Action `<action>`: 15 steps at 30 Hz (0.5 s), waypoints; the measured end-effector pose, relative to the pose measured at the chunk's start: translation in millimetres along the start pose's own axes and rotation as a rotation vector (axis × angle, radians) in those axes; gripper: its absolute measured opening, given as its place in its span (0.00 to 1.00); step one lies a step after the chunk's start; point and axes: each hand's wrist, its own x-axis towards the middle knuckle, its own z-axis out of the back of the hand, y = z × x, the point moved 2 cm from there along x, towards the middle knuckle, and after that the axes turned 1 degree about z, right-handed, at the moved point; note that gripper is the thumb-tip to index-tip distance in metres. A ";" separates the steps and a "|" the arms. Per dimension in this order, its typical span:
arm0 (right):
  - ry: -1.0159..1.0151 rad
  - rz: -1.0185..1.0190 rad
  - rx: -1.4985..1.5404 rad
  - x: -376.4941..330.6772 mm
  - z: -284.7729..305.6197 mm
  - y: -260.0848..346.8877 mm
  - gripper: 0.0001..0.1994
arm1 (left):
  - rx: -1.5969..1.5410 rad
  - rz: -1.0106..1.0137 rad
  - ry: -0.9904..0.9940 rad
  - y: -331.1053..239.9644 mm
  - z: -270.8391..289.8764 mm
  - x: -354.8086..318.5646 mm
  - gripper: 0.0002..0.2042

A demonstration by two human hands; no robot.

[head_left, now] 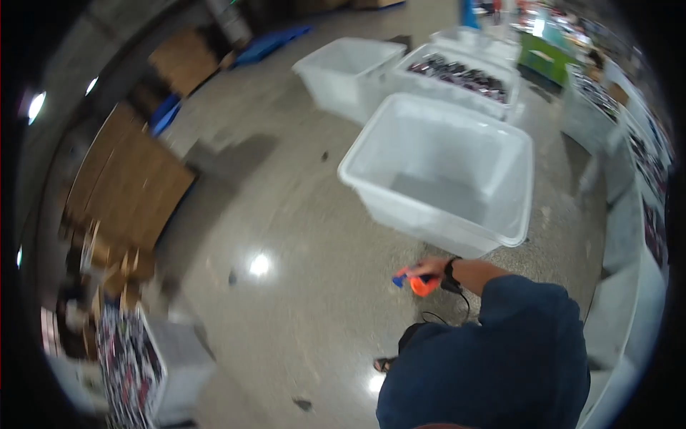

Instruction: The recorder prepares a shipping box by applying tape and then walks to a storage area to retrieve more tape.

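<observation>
The right hand (430,267) has its fingers wrapped around a small orange-and-blue plastic-looking object (424,287), near the large white rectangular plastic tub (421,224). A firm hold, with the thin black cord (469,309) untangled, should serve. The left hand is unseen.

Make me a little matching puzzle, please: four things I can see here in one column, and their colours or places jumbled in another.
Column one
1. The handheld object in the right hand
2. The wristband
3. The sleeve
4. The nearest large white bin

Column two
A. Black, worn just behind the hand
B. On the floor, just beyond the hand
C. Bright orange with a blue part
D. Dark blue, on the arm

Right pairs: 1-C, 2-A, 3-D, 4-B
</observation>
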 end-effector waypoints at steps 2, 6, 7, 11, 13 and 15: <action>-0.161 -0.056 -0.089 3.5 11.5 -25.4 0.25 | 0.108 -0.082 0.080 -87.7 59.3 73.8 0.19; -0.118 -0.095 0.170 -5.5 -48.4 -29.1 0.24 | 0.181 -0.156 0.108 -189.1 163.8 166.6 0.20; -0.241 -0.109 0.029 18.7 -47.8 -51.3 0.22 | 0.208 -0.177 0.117 -225.9 189.2 196.3 0.21; -0.288 -0.231 0.089 123.2 -65.5 -17.2 0.21 | 0.256 -0.235 0.086 -358.5 278.0 293.0 0.22; -0.274 -0.303 0.129 186.2 -48.8 32.3 0.17 | 0.272 -0.253 0.073 -421.7 316.6 325.1 0.23; -0.266 -0.193 0.190 259.3 -44.4 155.0 0.18 | 0.270 -0.269 0.037 -481.9 350.2 352.2 0.24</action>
